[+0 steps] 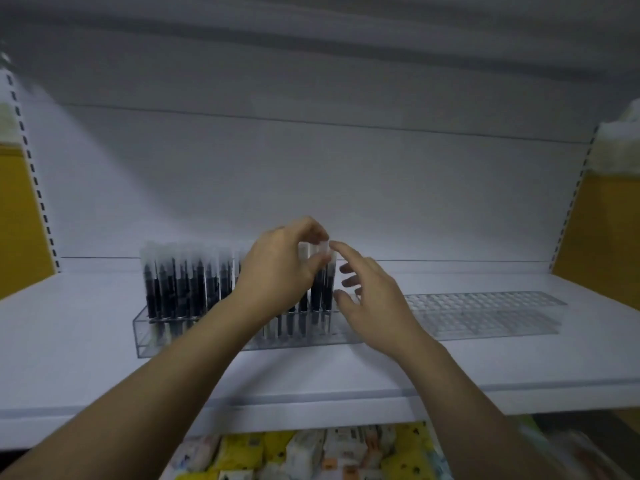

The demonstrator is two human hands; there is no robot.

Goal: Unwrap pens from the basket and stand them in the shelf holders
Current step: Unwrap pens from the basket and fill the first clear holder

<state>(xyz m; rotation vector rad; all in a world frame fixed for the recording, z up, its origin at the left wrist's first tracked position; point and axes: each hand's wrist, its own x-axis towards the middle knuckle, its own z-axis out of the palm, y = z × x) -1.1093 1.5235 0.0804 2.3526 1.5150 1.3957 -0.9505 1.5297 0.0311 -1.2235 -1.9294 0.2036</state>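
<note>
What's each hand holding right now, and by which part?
The left hand pinches a black pen by its clear top end; the right hand, fingers spread, holds nothing.

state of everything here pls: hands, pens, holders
left hand, pinches pen tops at the row's right end
right hand, open, fingers spread, beside the pens
pens, upright in the left holder
left holder, holds pens; the part behind the hands is hidden
right holder, no pens in it
</note>
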